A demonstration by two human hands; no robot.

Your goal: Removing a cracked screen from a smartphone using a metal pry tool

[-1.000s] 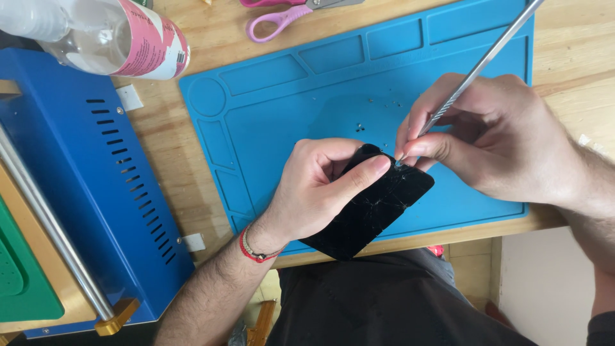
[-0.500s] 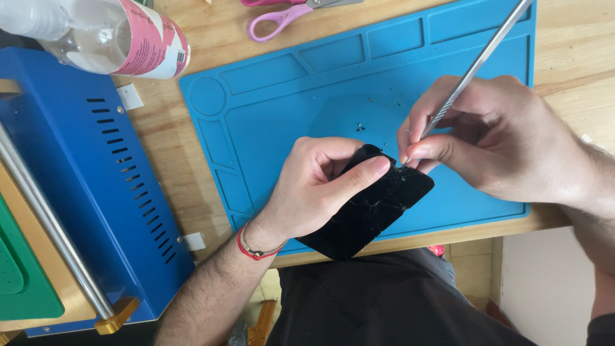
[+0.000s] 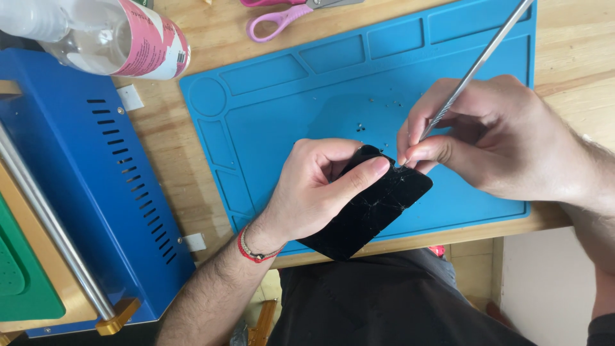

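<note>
**Cracked phone held over the blue mat as a steel tool meets its edge**

My left hand [image 3: 317,192] wraps around a black phone [image 3: 371,208] with a cracked glass face, thumb laid flat across its upper part and the other fingers curled beneath, gripping it firmly. The phone sits tilted, its upper corner over the blue silicone work mat [image 3: 333,96] and its lower corner jutting past the near edge of the wooden table [image 3: 570,45], above my dark-clothed lap. A red cord bracelet [image 3: 251,251] circles that wrist.

My right hand [image 3: 496,144] pinches a thin metal spudger [image 3: 477,64] between thumb and fingertips, closed tight on the shaft. The rod runs up and away toward the far right corner of the mat, and its tip comes down at the phone's upper edge, right beside my left thumb; whether it is under the glass I cannot tell, since my fingers hide the point.

A few tiny screws or specks [image 3: 362,127] lie on the mat just beyond the phone. To the left stands a blue metal machine [image 3: 83,173] with rows of vent slots and a steel bar along its side. A clear plastic bottle [image 3: 96,35] with a pink label lies on its side at the far left, and pink-handled scissors [image 3: 282,16] rest beyond the mat's far edge.
</note>
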